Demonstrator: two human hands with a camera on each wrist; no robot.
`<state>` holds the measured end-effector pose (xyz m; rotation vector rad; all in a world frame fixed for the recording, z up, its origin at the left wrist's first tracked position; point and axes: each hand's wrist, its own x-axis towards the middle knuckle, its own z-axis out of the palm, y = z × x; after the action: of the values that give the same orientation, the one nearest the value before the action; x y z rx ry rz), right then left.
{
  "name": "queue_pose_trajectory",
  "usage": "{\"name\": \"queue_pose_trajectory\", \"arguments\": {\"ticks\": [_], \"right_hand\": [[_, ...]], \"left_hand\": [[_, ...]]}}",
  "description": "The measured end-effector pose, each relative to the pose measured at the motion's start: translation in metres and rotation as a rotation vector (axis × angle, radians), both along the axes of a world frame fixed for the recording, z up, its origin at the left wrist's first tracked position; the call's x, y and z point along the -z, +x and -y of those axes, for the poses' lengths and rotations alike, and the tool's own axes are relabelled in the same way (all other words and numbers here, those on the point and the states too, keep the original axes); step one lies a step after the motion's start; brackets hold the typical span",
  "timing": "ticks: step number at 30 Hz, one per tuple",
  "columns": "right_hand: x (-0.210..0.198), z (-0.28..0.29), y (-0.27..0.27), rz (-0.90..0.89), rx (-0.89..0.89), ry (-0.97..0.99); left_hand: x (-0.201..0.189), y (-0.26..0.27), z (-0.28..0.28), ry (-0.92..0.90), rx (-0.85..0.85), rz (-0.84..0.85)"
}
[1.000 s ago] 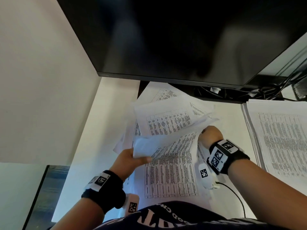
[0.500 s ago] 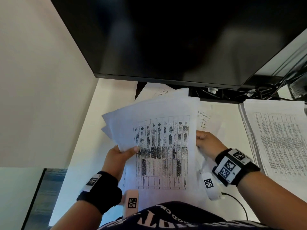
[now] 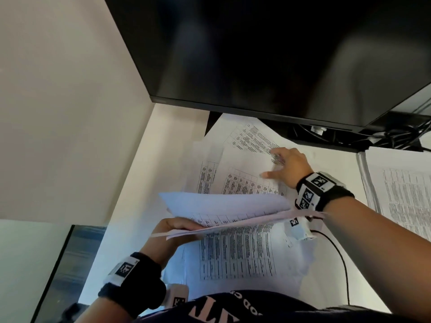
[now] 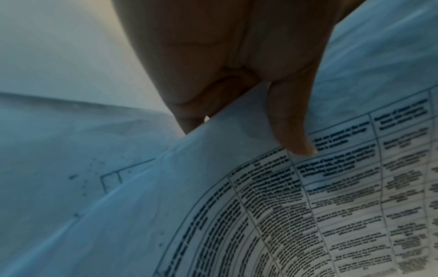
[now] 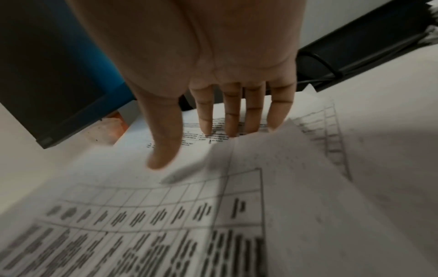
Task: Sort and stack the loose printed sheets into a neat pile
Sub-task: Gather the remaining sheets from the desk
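Sheets (image 3: 245, 178), sprawling loose across the white desk (image 3: 163, 141) beneath the dark monitor (image 3: 256, 54), overlapping at odd angles and running from the near edge back toward the monitor's foot. Off to the right, well apart from the sprawl, lying squared already: a finished-looking pile (image 3: 401, 199). Nearer in, hovering above the sprawl: a gathered bundle (image 3: 224, 206), long edge running left to right, fanning open toward the right end. Pinching that bundle at its left corner, thumb on top and fingers curled under: the left hand (image 3: 172, 229), showing close in the left wrist view with the thumb (image 4: 291, 121) pressing onto the printed table. Reaching out beyond the bundle, toward the monitor: the right hand (image 3: 289, 166), fingers straight and spread, holding nothing, fingertips (image 5: 234, 123) touching down on the far sheet (image 3: 254, 136) just where another sheet's corner is overlapping it. Probably going for that far sheet next, and so mattering most: lying ahead and slightly left of the right hand, long axis slanting from far left to near right, sitting skewed against the bundle, and being much nearer the right hand than the left. Likely needing dragging back toward the body and turning square before sliding onto the bundle.
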<state>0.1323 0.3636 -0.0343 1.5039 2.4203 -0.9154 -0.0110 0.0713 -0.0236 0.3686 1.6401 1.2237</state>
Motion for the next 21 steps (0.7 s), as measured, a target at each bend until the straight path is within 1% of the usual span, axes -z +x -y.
{"name": "queue_pose_trajectory", "arguments": {"ticks": [2, 3, 6, 8, 12, 14, 15, 16, 18, 19, 21], "right_hand": [[-0.004, 0.000, -0.002, 0.155, -0.056, 0.083], [-0.004, 0.001, -0.003, 0.193, -0.070, 0.084], [-0.003, 0.000, -0.007, 0.158, -0.087, 0.049], [-0.003, 0.000, -0.012, 0.150, -0.130, 0.026], [-0.004, 0.000, -0.016, 0.233, -0.154, 0.018], [-0.005, 0.003, -0.014, 0.260, -0.179, 0.023], [-0.005, 0.004, -0.013, 0.252, -0.200, 0.004], [-0.006, 0.005, -0.011, 0.206, -0.201, -0.041], [-0.013, 0.007, -0.005, 0.053, -0.182, -0.169], [-0.016, 0.008, -0.001, -0.006, -0.187, -0.201], [-0.025, 0.007, 0.006, -0.029, -0.205, -0.171]], "left_hand": [[0.000, -0.001, 0.001, -0.001, 0.002, -0.003], [-0.001, 0.000, 0.001, 0.003, 0.000, 0.009], [-0.001, 0.001, 0.001, 0.018, 0.008, 0.034], [-0.003, 0.001, -0.001, 0.015, 0.020, 0.023], [-0.005, 0.001, -0.003, -0.039, 0.032, -0.018], [-0.005, -0.001, -0.003, -0.076, 0.057, -0.069], [-0.006, -0.002, -0.002, -0.087, 0.061, -0.097], [-0.006, -0.004, -0.002, -0.084, 0.048, -0.102], [-0.009, -0.005, -0.004, -0.080, 0.004, -0.074], [-0.010, -0.006, -0.006, -0.089, -0.003, -0.066], [-0.014, -0.010, -0.012, -0.079, -0.040, -0.044]]}}
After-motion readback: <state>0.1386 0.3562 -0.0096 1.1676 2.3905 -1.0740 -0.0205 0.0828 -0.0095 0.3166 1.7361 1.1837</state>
